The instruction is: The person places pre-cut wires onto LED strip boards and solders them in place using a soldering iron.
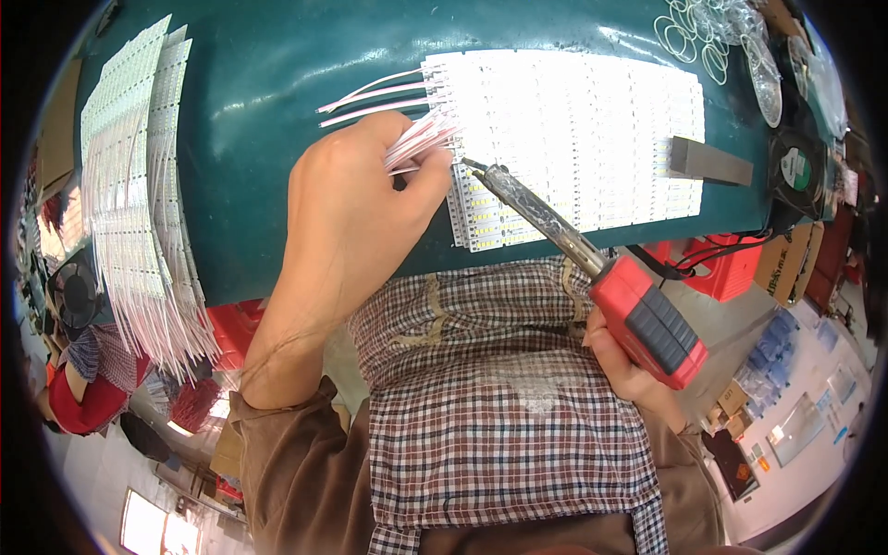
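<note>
My left hand point(347, 190) is closed around a bundle of thin white and reddish wires point(421, 139) at the left edge of a white LED circuit board panel point(573, 129). A few similar wires run left from the panel's upper left corner. My right hand point(618, 361) grips a red and black soldering iron point(650, 322), partly hidden behind its handle. The iron's tip points up and left, reaching the panel's edge beside my left fingertips. Whether it touches a solder pad is too small to tell. Small yellow LEDs show along the panel's lower left part.
A grey metal bar point(710, 162) lies across the panel's right side. Wired LED boards point(139, 139) hang over the green table point(268, 55) at left. A black fan point(795, 171) and coiled wires point(694, 37) are at right. Red stools stand below; another person sits at lower left.
</note>
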`<state>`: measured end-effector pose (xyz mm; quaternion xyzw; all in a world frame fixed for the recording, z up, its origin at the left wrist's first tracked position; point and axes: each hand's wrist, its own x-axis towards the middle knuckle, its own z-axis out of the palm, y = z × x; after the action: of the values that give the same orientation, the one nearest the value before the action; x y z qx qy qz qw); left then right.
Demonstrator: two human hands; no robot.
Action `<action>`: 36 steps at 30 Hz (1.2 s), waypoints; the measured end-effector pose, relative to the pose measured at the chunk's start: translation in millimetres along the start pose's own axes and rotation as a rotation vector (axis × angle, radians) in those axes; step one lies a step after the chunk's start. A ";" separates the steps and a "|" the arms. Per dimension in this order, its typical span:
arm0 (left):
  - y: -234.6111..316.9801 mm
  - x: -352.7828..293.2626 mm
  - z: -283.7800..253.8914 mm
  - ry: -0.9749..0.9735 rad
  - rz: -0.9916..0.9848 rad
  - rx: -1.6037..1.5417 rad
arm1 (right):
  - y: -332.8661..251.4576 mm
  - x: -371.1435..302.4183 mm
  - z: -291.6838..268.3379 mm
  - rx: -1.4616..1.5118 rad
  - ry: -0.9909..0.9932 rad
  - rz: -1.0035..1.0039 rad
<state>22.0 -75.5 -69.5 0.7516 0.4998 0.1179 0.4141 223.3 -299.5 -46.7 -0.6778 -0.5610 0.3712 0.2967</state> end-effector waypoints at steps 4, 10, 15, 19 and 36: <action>-6.1 -2.6 1.8 0.022 0.056 -0.020 | 1.2 -4.8 1.9 0.041 0.035 0.023; -1.4 3.8 -6.0 -0.051 0.010 -0.020 | -0.2 -7.7 -4.8 0.069 0.098 0.096; -2.2 8.7 -6.0 -0.090 0.057 -0.017 | 1.1 3.8 -5.6 0.143 0.311 0.174; 1.6 1.5 -10.2 -0.121 0.032 0.045 | 18.5 15.6 -15.2 -0.055 0.571 0.076; -16.1 18.9 -8.0 -0.193 0.091 0.012 | 1.2 5.4 -25.6 0.548 0.552 0.102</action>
<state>15.7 -52.9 -80.8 0.7837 0.4236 0.0604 0.4502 245.8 -294.0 -34.6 -0.6747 -0.3058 0.3252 0.5878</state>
